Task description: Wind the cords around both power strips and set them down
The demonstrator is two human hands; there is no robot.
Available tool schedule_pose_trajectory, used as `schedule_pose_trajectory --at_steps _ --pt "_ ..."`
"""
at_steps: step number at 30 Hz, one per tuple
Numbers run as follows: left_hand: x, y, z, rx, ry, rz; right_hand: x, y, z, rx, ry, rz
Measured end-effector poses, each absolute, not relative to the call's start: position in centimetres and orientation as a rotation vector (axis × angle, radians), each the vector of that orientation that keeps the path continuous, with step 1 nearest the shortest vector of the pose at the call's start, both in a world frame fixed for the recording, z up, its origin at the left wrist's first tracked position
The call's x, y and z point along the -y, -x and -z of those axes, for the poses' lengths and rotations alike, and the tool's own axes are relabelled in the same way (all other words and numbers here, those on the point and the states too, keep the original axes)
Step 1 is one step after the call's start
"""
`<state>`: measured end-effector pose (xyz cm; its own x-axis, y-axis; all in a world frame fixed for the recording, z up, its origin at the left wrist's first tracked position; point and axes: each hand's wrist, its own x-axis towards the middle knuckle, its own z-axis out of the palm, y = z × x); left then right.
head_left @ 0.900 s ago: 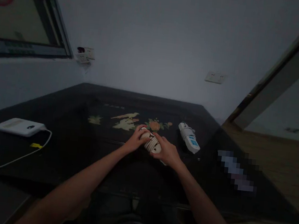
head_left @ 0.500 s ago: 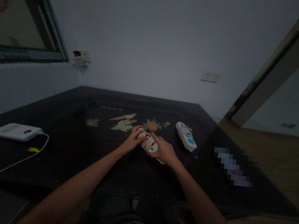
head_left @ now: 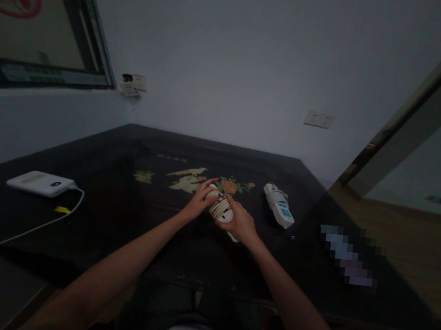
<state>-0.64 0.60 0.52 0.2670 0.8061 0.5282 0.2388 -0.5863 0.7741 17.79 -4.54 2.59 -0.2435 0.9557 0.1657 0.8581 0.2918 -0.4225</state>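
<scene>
A white power strip (head_left: 222, 211) with its cord wound round it is between my hands, slanted over the middle of the dark table. My left hand (head_left: 200, 201) grips its far left end, with the thumb over the strip. My right hand (head_left: 241, 222) holds its near right side, fingers wrapped round the edge. Part of the strip's near end is hidden under my right hand. To the right lies a second white power strip (head_left: 279, 207) with blue sockets and a wound cord, touched by neither hand.
On the left of the black table (head_left: 118, 238) lies a white device (head_left: 41, 183) with a cable running off the near left edge, beside a yellow scrap (head_left: 63, 210). A blurred-out item (head_left: 347, 256) lies at the right. A wall stands behind.
The camera view has turned slightly, so the table and its objects appear shifted to the right. Both hands still hold the same strip, with fingers slightly moved.
</scene>
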Motion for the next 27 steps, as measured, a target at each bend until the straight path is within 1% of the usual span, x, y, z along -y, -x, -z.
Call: schedule_pose_trajectory --at_steps 9,13,17,20,24,27 --pt "0.1 0.6 -1.4 -0.853 -1.89 -1.342 5.1 -17.3 -2.7 2.095 1.598 -0.413" --pt "-0.7 1.3 -1.7 -0.707 -1.549 -1.45 4.7 -17.4 -2.1 1.989 1.513 -0.548" --pt "-1.6 1.8 -2.0 -0.598 -1.22 -1.579 4.1 -17.6 -1.9 1.828 1.309 -0.73" --pt "-1.4 1.4 -2.1 -0.55 -1.156 -1.465 3.5 -18.1 -2.0 1.716 1.196 -0.804" --pt "-0.2 1.0 -2.8 -0.505 -1.117 -1.2 2.8 -19.7 -2.5 1.544 1.132 -0.88" --pt "0.8 0.8 -3.5 -0.434 -1.051 -1.01 2.9 -20.9 -3.4 1.539 1.063 -0.906"
